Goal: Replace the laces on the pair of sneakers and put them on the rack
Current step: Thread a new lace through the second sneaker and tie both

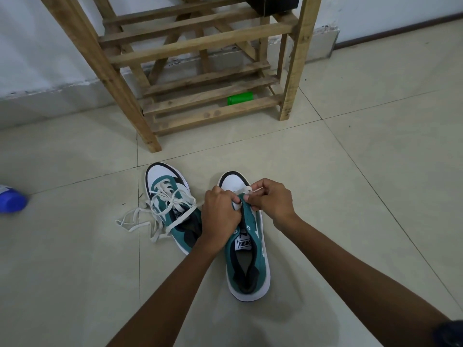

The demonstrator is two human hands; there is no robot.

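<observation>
**A:** Which step is this?

**B:** Lacing the right-hand sneaker (246, 246), I'd say. Both shoes sit on the floor (350, 171) just in front of the wooden rack (200, 61). The left-hand sneaker (172, 204) already has a cream lace (140, 221) through its eyelets, loose, with the ends spilling onto the tiles beside it.

**A:** And the hands?

**B:** Both are at the toe end of the right-hand sneaker. The left hand (220, 211) is curled tight, its fingers pinching a bit of white lace end (248, 189) at the lowest eyelets. The right hand (271, 199) is curled too, thumb and forefinger pinching the same lace on the other side of the tongue. Neither hand is open at all.

**A:** How far along is that shoe?

**B:** Barely begun, by the look of it. The upper eyelets show bare, and lace is visible only near the toe.

**A:** So what does the next move need?

**B:** Probably evening the two ends, then crossing them up eyelet by eyelet. After that, tying both shoes and lifting the pair onto a slat of the rack.

**A:** Anything on the rack?

**B:** A green cylinder (240, 98) lies on the bottom tier, and a dark box (273, 3) sits higher up.
</observation>
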